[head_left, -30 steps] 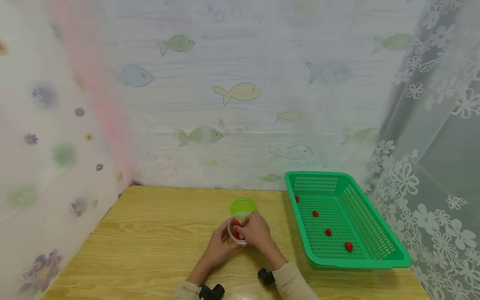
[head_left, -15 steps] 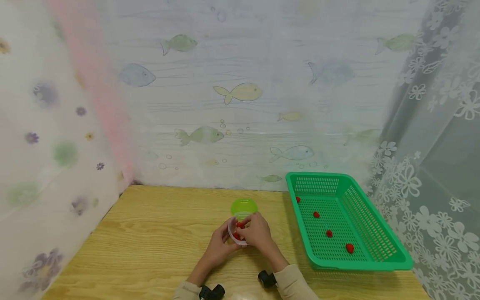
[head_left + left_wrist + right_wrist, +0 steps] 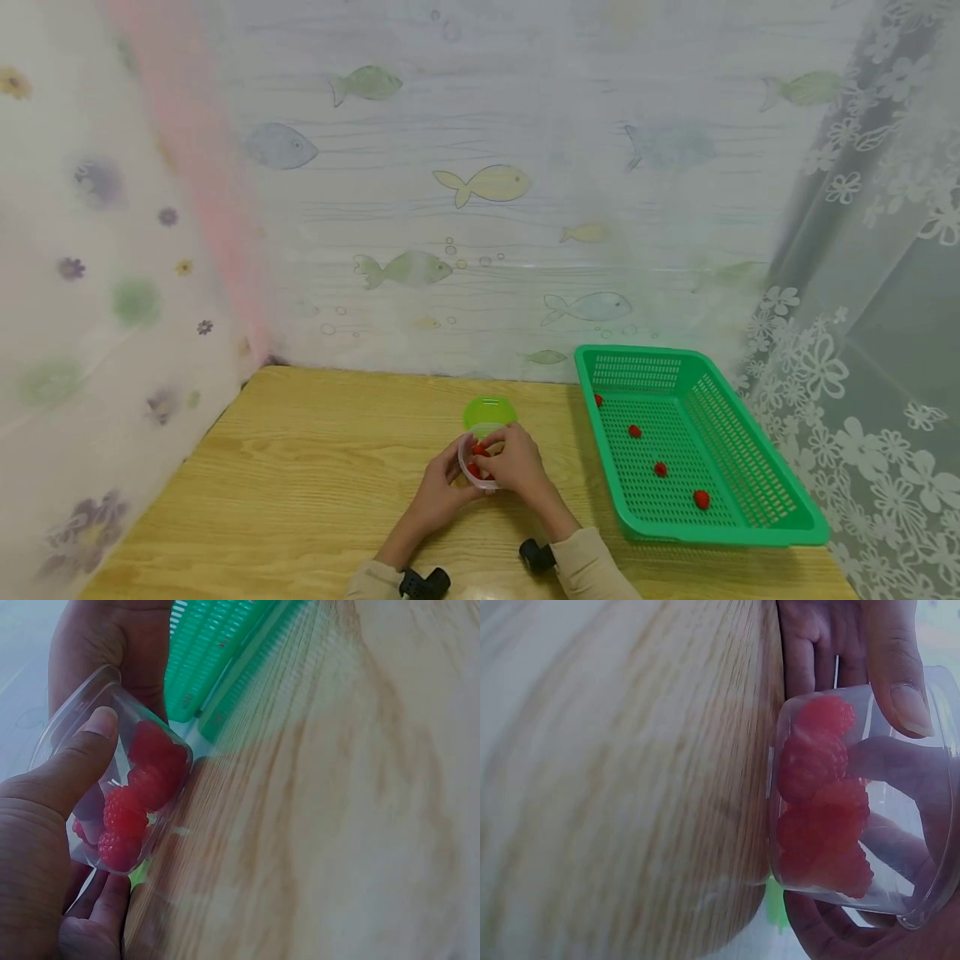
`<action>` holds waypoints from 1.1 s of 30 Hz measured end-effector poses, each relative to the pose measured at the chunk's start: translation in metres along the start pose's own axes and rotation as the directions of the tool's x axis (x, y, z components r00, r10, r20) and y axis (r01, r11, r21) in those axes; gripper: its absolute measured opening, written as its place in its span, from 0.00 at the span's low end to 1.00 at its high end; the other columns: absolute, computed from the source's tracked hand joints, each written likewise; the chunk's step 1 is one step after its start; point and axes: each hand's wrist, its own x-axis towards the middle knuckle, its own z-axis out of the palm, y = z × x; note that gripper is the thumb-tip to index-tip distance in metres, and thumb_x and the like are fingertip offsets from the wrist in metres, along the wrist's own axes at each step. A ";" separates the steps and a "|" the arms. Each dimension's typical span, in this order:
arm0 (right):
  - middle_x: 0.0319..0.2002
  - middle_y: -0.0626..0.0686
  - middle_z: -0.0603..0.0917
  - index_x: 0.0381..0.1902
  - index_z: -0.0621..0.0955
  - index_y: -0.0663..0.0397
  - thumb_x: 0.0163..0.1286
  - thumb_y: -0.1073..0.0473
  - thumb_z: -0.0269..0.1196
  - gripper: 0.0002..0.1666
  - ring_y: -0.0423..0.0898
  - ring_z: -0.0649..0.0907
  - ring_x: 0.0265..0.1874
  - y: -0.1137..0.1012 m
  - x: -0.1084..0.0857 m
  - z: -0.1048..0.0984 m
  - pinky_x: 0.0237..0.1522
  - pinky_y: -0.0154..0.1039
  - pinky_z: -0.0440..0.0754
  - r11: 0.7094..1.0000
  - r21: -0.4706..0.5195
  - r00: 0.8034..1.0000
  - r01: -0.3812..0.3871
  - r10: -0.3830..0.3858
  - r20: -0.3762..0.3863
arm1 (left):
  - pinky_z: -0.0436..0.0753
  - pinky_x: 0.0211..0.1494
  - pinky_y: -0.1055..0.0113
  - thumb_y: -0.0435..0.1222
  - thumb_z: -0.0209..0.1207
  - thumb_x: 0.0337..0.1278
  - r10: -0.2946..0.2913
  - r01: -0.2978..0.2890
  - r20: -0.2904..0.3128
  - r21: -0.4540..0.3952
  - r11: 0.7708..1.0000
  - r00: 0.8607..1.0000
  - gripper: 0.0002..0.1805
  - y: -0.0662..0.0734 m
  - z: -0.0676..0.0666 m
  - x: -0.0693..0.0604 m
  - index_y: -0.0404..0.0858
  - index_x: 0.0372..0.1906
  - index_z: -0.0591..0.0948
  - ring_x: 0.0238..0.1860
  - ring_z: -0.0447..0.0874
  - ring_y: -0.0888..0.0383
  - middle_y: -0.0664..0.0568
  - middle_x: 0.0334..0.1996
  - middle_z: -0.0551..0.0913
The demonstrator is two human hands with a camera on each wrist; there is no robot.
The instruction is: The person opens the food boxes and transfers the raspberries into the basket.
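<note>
My left hand [image 3: 440, 486] grips a clear plastic tub [image 3: 881, 896] near the middle of the table, its thumb [image 3: 94, 739] along the outer wall. Inside the tub several raspberries [image 3: 124, 814] sit along the bottom. Thumb and fingers of my right hand [image 3: 520, 460] reach in through the mouth and pinch a raspberry [image 3: 478, 449] among the others. Through the clear wall, the right wrist view has those fingers [image 3: 896, 761] against the fruit; their tips are partly hidden. Just behind the tub lies a lime-green round lid [image 3: 489, 410].
A green perforated basket [image 3: 716, 533] stands on the table at the right, with several raspberries [image 3: 701, 499] spread along its floor. The wooden table [image 3: 315, 467] backs onto a curtain with fish prints [image 3: 487, 183]. Flowered fabric hangs at both sides.
Inside the tub, the right fingers have shifted slightly, and the raspberry by their tips now lies a little differently. The left hand keeps its hold; the whole view has drifted slightly.
</note>
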 end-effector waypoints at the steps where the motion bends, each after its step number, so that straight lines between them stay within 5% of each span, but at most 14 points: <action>1: 0.43 0.56 0.79 0.34 0.89 0.56 0.59 0.56 0.76 0.10 0.46 0.80 0.34 0.000 0.000 0.000 0.28 0.36 0.81 1.000 0.001 1.000 0.002 -0.002 0.002 | 0.67 0.76 0.54 0.32 0.73 0.55 -0.005 0.005 0.001 0.000 1.000 1.000 0.48 0.000 0.000 0.000 0.36 0.79 0.61 0.77 0.62 0.44 0.39 0.75 0.65; 10: 0.42 0.57 0.80 0.34 0.90 0.58 0.61 0.57 0.75 0.10 0.48 0.79 0.36 0.003 0.004 -0.002 0.30 0.34 0.80 0.996 0.066 0.998 0.061 -0.062 0.012 | 0.69 0.75 0.54 0.35 0.74 0.55 0.006 -0.006 -0.012 0.033 0.999 1.000 0.48 0.002 0.000 -0.001 0.36 0.79 0.61 0.76 0.63 0.43 0.39 0.75 0.65; 17: 0.45 0.59 0.83 0.35 0.90 0.61 0.62 0.63 0.73 0.06 0.55 0.79 0.48 0.007 0.005 -0.008 0.46 0.49 0.84 0.979 0.156 0.991 0.130 -0.132 0.004 | 0.71 0.73 0.51 0.36 0.74 0.55 0.014 -0.014 -0.016 0.021 1.000 1.000 0.48 0.004 0.002 -0.002 0.36 0.78 0.62 0.74 0.65 0.40 0.37 0.75 0.66; 22: 0.50 0.60 0.82 0.37 0.90 0.58 0.61 0.62 0.74 0.07 0.59 0.79 0.54 0.009 0.005 -0.015 0.53 0.56 0.85 0.980 0.181 0.996 0.084 -0.080 -0.029 | 0.70 0.74 0.50 0.34 0.74 0.54 0.001 -0.001 -0.034 0.008 1.000 0.999 0.47 0.005 0.003 -0.002 0.35 0.78 0.63 0.74 0.66 0.40 0.37 0.73 0.68; 33: 0.62 0.65 0.78 0.40 0.89 0.57 0.62 0.63 0.73 0.08 0.66 0.72 0.66 0.002 -0.004 -0.034 0.67 0.71 0.68 0.963 0.268 0.996 0.036 -0.013 -0.085 | 0.69 0.74 0.50 0.33 0.74 0.54 -0.008 0.009 -0.032 0.008 1.000 0.999 0.48 0.003 0.003 -0.002 0.34 0.78 0.62 0.75 0.65 0.40 0.36 0.73 0.67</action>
